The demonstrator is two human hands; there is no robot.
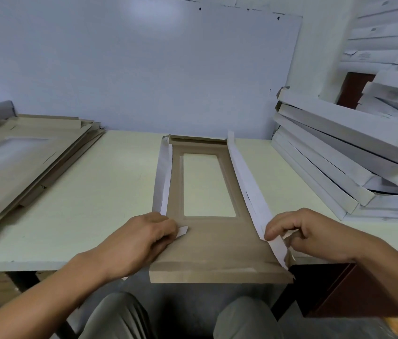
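Note:
A flat brown cardboard box blank (217,248) with a rectangular window cut in it lies lengthwise on the pale table (95,204), its near end hanging over the front edge. Long side flaps, white on their inner face, stand up along both sides. My left hand (141,237) presses down on the near end of the left flap (162,182), fingers curled over a small white tab. My right hand (308,234) pinches the near end of the right flap (246,182) and holds it folded upward.
A stack of flat brown blanks (29,155) lies at the table's left. White folded boxes (339,152) are piled high on the right, reaching the wall. A white wall panel (144,69) stands behind. My knees (180,319) are below the table edge.

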